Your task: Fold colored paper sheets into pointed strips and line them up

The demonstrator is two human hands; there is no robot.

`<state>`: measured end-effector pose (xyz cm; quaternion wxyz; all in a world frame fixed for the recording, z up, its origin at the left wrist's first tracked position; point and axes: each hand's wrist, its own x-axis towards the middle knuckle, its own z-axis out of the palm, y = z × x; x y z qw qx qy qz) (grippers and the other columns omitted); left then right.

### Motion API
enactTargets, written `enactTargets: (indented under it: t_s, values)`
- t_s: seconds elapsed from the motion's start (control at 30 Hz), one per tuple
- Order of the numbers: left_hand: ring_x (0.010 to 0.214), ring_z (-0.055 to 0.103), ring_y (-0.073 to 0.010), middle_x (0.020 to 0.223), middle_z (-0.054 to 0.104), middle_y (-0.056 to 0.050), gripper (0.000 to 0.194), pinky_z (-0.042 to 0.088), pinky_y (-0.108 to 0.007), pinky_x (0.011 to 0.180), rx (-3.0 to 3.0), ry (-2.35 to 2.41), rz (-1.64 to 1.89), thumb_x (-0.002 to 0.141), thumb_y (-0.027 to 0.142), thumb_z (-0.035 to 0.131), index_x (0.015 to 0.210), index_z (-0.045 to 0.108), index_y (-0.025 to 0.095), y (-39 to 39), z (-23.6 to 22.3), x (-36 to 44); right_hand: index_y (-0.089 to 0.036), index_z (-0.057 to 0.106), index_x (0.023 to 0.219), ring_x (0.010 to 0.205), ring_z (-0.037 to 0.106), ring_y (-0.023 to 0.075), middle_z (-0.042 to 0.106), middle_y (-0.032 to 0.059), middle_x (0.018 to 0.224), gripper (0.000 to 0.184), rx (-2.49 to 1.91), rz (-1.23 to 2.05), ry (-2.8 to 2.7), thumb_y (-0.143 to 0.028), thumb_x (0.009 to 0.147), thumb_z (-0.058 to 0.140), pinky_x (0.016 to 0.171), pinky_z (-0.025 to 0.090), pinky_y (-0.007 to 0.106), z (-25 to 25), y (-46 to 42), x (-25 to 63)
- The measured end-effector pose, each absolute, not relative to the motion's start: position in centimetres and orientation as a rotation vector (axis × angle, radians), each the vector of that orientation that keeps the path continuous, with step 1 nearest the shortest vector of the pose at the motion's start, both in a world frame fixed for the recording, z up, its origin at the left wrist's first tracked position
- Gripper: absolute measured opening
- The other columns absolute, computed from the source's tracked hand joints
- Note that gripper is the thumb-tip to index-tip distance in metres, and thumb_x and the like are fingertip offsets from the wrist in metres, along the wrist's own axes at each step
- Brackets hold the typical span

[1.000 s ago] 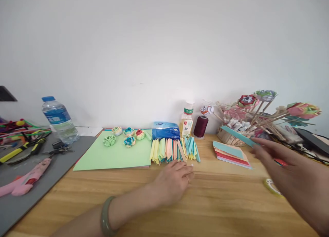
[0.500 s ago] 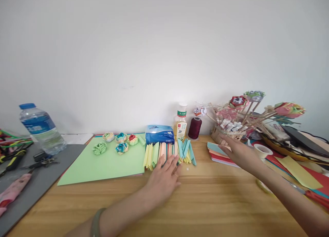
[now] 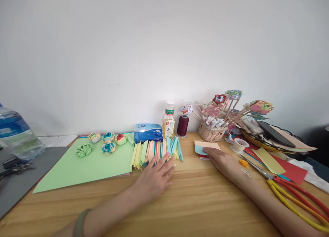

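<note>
My left hand point(image 3: 156, 177) is spread, palm down, its fingertips touching the near ends of a row of folded paper strips point(image 3: 154, 149) in yellow, green, peach and blue. It holds nothing. To the right, my right hand point(image 3: 223, 162) reaches over a small stack of coloured paper pieces. Its fingers are together on a light blue paper piece point(image 3: 199, 150), with the thumb hidden. Behind that lies a peach paper piece point(image 3: 209, 145), and red edges show below. Several folded paper flowers point(image 3: 84, 150) rest on a large green sheet point(image 3: 102, 170) at the left.
A blue tissue pack point(image 3: 148, 132), a drink bottle point(image 3: 169, 122) and a maroon thread spool point(image 3: 183, 125) stand along the wall. Right of them are a basket point(image 3: 210, 133) of paper flowers, a tape roll point(image 3: 239, 145) and scissors point(image 3: 272, 178). A water bottle point(image 3: 19, 134) leans far left.
My right hand has come down onto the paper stack. The light blue piece has shifted towards me, uncovering peach behind it. My view has turned right; my left hand stays by the strips.
</note>
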<state>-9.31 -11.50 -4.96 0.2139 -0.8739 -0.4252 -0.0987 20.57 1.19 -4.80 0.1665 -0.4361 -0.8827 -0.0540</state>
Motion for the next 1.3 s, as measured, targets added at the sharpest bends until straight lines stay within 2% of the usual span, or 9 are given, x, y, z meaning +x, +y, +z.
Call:
enactTargets:
  t_s: [0.13,0.27,0.33,0.47,0.57,0.7,0.8,0.93,1.3]
  values:
    - [0.133,0.032,-0.0253,0.136,0.048,-0.007,0.030,0.028,-0.048,0.106,-2.446,-0.935,-0.433,0.097,0.033,0.039,0.115,0.058,0.017,-11.6,-5.1,-8.5,-0.020,0.063,0.113,0.096,0.066,0.0238,0.068,0.0083,0.110,0.033,-1.167,-0.172,-2.425,-0.027,0.093,0.038,0.077,0.056,0.038,-4.6,1.7,20.9]
    - [0.122,0.047,-0.0241,0.122,0.060,-0.006,0.020,0.036,-0.045,0.100,-2.336,-0.784,-0.670,0.093,0.019,0.046,0.106,0.061,0.016,-12.0,-4.8,-7.2,-0.019,0.065,0.107,0.102,0.063,0.0249,0.068,0.0107,0.108,0.034,-1.023,-0.228,-2.328,-0.025,0.094,0.035,0.088,0.050,0.044,-3.9,-0.6,19.7]
    - [0.111,0.054,-0.0225,0.115,0.063,-0.008,0.023,0.041,-0.041,0.095,-2.264,-0.787,-0.763,0.090,0.014,0.047,0.110,0.060,0.013,-12.7,-4.5,-6.4,-0.020,0.064,0.109,0.102,0.062,0.0212,0.069,0.0091,0.107,0.029,-0.758,-0.230,-2.392,-0.021,0.094,0.039,0.088,0.051,0.038,-3.5,-3.9,18.0]
    - [0.076,0.061,-0.0186,0.080,0.066,-0.006,0.017,0.050,-0.031,0.066,-2.286,-0.993,-0.867,0.090,0.017,0.045,0.097,0.061,0.013,-15.1,-4.5,-5.4,-0.018,0.064,0.085,0.075,0.061,0.0173,0.067,0.0076,0.086,0.029,-0.544,-0.032,-2.616,-0.018,0.094,0.037,0.063,0.052,0.030,-3.3,-10.8,14.2]
    - [0.058,0.055,-0.0159,0.059,0.056,0.000,0.021,0.044,-0.026,0.049,-2.480,-1.014,-0.827,0.085,0.008,0.043,0.072,0.056,0.017,-16.7,-4.9,-5.3,-0.018,0.062,0.086,0.075,0.059,0.0162,0.065,0.0058,0.084,0.024,-0.582,0.202,-2.647,-0.015,0.093,0.040,0.064,0.051,0.028,-3.7,-13.1,13.7]
    - [0.067,0.057,-0.0182,0.072,0.060,-0.002,0.007,0.046,-0.027,0.051,-2.663,-1.093,-0.771,0.081,0.018,0.053,0.074,0.055,0.017,-17.6,-5.0,-5.4,-0.018,0.063,0.092,0.103,0.057,0.0175,0.062,0.0092,0.110,0.020,-0.669,0.467,-2.649,-0.013,0.091,0.044,0.085,0.049,0.028,-4.4,-13.7,15.9]
    - [0.060,0.055,-0.0170,0.065,0.057,-0.002,0.005,0.039,-0.025,0.045,-2.618,-0.975,-0.780,0.076,0.016,0.056,0.072,0.055,0.015,-18.1,-5.5,-5.0,-0.020,0.064,0.095,0.113,0.053,0.0185,0.057,0.0088,0.122,0.020,-0.684,0.555,-2.682,-0.016,0.092,0.045,0.091,0.047,0.029,-4.7,-14.0,17.2]
    - [0.047,0.048,-0.0137,0.052,0.050,-0.001,0.015,0.030,-0.024,0.040,-2.477,-0.857,-0.856,0.073,0.005,0.051,0.062,0.052,0.015,-18.9,-6.4,-4.6,-0.020,0.063,0.094,0.096,0.058,0.0187,0.061,0.0093,0.105,0.018,-0.797,0.518,-2.603,-0.019,0.092,0.046,0.080,0.049,0.031,-4.8,-14.4,17.9]
    - [0.063,0.059,-0.0140,0.069,0.065,0.001,0.017,0.043,-0.023,0.059,-2.872,-1.882,-0.945,0.083,0.011,0.052,0.075,0.065,0.020,-19.1,-4.6,-5.1,-0.023,0.062,0.093,0.075,0.061,0.0168,0.065,0.0033,0.084,0.016,-1.244,0.736,-2.377,-0.029,0.089,0.048,0.066,0.048,0.028,-4.6,-14.2,17.6]
